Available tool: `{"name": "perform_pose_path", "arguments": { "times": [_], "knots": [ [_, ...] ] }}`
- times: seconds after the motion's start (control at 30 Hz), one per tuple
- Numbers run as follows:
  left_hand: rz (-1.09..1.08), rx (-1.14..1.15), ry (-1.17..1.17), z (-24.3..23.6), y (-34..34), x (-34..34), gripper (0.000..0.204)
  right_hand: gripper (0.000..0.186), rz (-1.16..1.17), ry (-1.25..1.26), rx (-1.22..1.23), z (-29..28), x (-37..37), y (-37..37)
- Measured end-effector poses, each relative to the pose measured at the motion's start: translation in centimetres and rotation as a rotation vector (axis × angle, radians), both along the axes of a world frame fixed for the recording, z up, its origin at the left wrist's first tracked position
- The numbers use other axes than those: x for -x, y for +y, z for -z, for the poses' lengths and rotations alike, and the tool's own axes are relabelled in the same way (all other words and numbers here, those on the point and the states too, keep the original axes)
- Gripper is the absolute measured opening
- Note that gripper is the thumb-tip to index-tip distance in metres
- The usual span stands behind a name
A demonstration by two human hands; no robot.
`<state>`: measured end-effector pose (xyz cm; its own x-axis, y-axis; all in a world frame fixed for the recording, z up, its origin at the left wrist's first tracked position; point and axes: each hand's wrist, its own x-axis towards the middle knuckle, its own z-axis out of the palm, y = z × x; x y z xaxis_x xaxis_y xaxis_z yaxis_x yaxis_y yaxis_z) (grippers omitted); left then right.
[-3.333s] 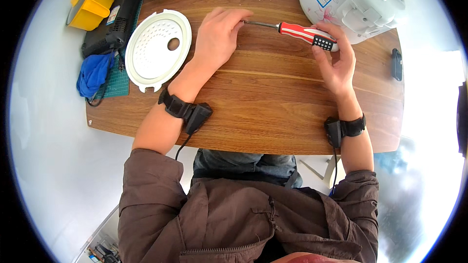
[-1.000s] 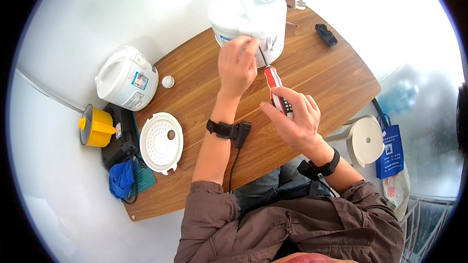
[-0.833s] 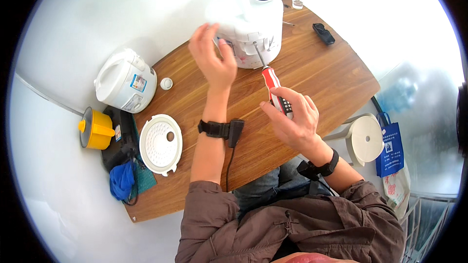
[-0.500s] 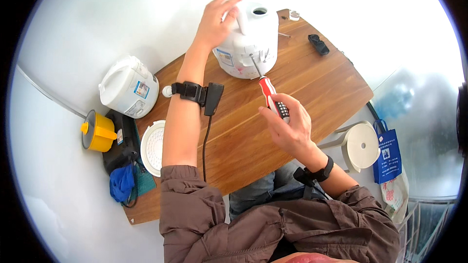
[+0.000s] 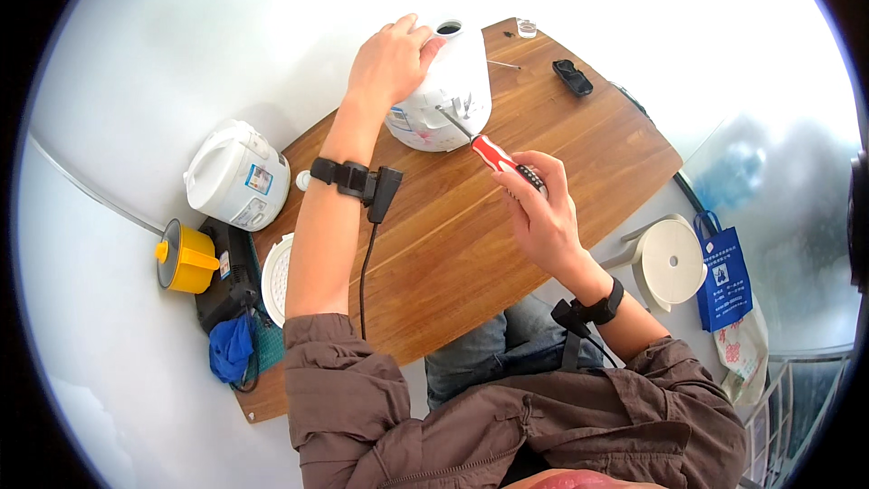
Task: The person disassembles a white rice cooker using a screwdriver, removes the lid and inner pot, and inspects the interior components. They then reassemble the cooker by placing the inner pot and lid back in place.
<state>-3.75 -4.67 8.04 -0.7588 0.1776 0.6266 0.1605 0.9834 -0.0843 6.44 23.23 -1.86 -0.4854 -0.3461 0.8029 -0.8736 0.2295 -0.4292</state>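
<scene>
A: What is our right hand [image 5: 550, 219] doing?

B: We are pinching a red and white screwdriver [image 5: 495, 154] with a black end and a thin grey metal rod. Our thumb and fingers are closed around its handle.

A: Where is its tip?

B: Right by the front catch of a big, round, white plastic cooker [image 5: 466, 81] that has a dark hole in its top. We can't tell if the tip touches.

A: And our left hand [image 5: 391, 63]?

B: It lies on top of that cooker with its fingers bent. We can't tell if it grips anything there.

A: What else is on the brown wooden tabletop [image 5: 434, 263]?

B: At the far end we see a thin metal stick [image 5: 503, 64], a small clear cup [image 5: 527, 29] and a black case [image 5: 572, 78]. On the left are a white cooker with a blue label [image 5: 237, 172], a round white cap [image 5: 303, 180], and a flat white plate with tiny holes [image 5: 276, 279], partly hidden by our arm.

A: And past those?

B: A yellow pot [image 5: 192, 258] near a black box [image 5: 217, 294], and a bunched blue cloth [image 5: 232, 349]. Off to the right, we see a round cream stool [image 5: 668, 264] beside a blue bag [image 5: 724, 279].
</scene>
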Motion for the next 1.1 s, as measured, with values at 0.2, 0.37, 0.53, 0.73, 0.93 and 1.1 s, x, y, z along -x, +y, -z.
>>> {"name": "perform_pose_path", "arguments": {
  "times": [0.2,0.37,0.53,0.73,0.93,1.1],
  "knots": [
    [0.259,0.246,0.120,-1.6,0.2,0.3,0.028,0.052,0.004,0.036,-0.012,0.6,0.4,0.3],
    [0.311,0.137,-0.068,-1.7,0.3,0.8,0.035,0.048,-0.004,0.043,-0.007,0.9,-0.1,0.4],
    [0.199,0.143,-0.061,-1.1,0.0,1.2,0.053,0.047,-0.007,0.040,0.021,1.6,0.2,0.5],
    [-0.115,0.137,-0.186,-1.5,-0.5,0.1,0.081,0.046,-0.067,-0.106,0.090,1.8,2.3,0.5],
    [-0.300,-0.068,-0.360,-2.1,-2.8,-1.6,0.087,0.043,-0.094,-0.152,0.128,0.2,7.9,0.3],
    [-0.475,-0.134,-0.325,-1.7,-3.8,-2.1,0.082,0.038,-0.220,-0.632,0.195,-1.8,13.3,-1.8]
  ]
}}
